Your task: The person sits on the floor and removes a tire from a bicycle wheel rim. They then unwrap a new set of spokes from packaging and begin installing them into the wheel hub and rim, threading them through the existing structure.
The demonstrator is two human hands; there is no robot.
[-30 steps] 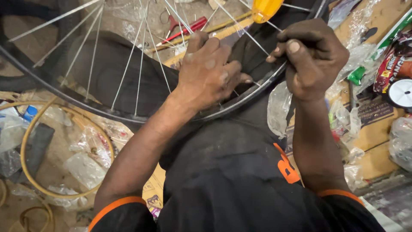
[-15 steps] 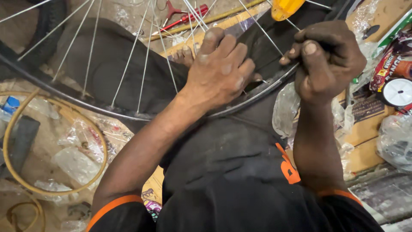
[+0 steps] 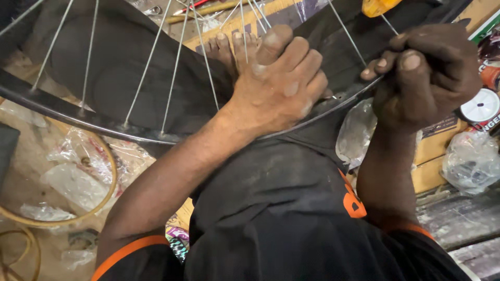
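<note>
A spoked bicycle wheel lies across my lap, its metal rim [image 3: 78, 114] curving from the left edge up to the right. My left hand [image 3: 278, 86] grips over the rim near the middle, fingers curled around it between the thin spokes [image 3: 174, 67]. My right hand [image 3: 424, 70] is closed on the rim's right stretch, thumb on top, pinching at a spoke. What the fingers pinch is hidden. Bare toes [image 3: 232, 47] show beyond the left hand. An orange-yellow object [image 3: 380, 6] sits at the top edge.
Clear plastic bags [image 3: 78, 182] and a tan loop of hose [image 3: 101, 205] lie on the floor at left. More plastic bags [image 3: 471, 158], a cardboard box [image 3: 435, 148] and a round white-lidded tin [image 3: 482, 106] stand at right. A red tool [image 3: 192, 6] lies beyond the wheel.
The view has drawn closer and shifted, so both hands look larger. Both hands keep their hold on the rim; the rim sits slightly lower in the picture.
</note>
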